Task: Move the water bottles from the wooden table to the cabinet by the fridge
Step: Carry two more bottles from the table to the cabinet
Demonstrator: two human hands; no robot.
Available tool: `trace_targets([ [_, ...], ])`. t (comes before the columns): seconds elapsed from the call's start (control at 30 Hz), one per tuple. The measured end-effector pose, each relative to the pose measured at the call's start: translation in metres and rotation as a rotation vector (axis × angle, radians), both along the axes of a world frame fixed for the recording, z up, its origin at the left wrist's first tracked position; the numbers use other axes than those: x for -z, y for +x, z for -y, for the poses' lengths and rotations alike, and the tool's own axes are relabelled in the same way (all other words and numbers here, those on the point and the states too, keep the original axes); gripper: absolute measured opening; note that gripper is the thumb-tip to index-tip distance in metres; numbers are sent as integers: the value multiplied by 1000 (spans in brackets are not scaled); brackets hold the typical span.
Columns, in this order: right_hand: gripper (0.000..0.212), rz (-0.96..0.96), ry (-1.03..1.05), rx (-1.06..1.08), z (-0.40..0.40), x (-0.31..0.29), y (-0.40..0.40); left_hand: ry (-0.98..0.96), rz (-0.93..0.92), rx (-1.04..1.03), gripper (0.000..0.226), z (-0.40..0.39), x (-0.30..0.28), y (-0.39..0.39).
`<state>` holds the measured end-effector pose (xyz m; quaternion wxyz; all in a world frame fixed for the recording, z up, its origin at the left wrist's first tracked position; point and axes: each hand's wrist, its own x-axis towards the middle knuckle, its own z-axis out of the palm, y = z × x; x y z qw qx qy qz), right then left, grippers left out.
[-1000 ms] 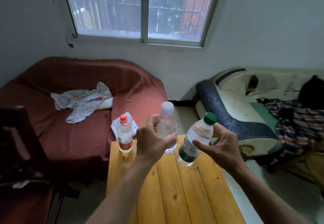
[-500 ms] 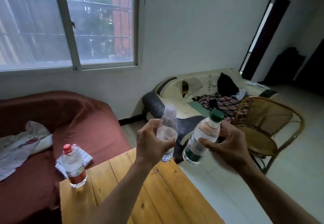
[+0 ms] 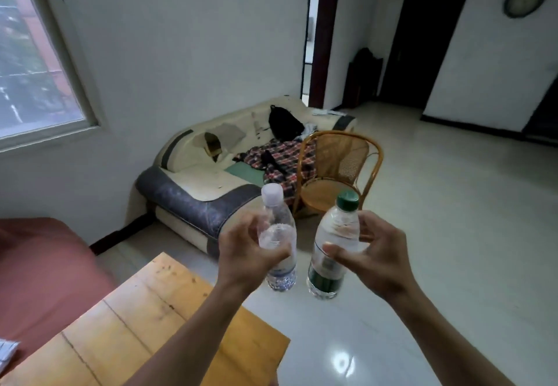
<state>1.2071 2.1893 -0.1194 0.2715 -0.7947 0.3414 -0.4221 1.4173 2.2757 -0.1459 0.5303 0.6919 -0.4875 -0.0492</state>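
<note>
My left hand (image 3: pixel 247 257) grips a clear water bottle with a pale cap (image 3: pixel 279 234) around its middle. My right hand (image 3: pixel 373 260) grips a second clear bottle with a green cap and green label (image 3: pixel 333 242). Both bottles are held upright in the air, side by side, past the right corner of the wooden table (image 3: pixel 157 322). The cabinet and fridge are not in view.
A cream and grey sofa (image 3: pixel 199 192) strewn with clothes and a black bag stands ahead. A rattan chair (image 3: pixel 335 174) sits in front of it. A red-covered couch (image 3: pixel 39 268) is at the left. Glossy tiled floor (image 3: pixel 453 219) stretches right toward dark doorways.
The view has swung right, away from the window and the table. The red-capped bottle left on the table has gone out of view. Both hands still hold their bottles.
</note>
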Motion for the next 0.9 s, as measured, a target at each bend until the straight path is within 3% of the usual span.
trace_targets([
  [0.2,59,2,17,187,-1,2,-66,11,46,220,47,42,-14,-55],
  [0.37,52,44,49,410,-19,-3,-105,25,-29,409,55,65,-23,-82],
  [0.9,48,146,134,893,-147,-5,-142,91,-175,910,55,48,5,-123],
])
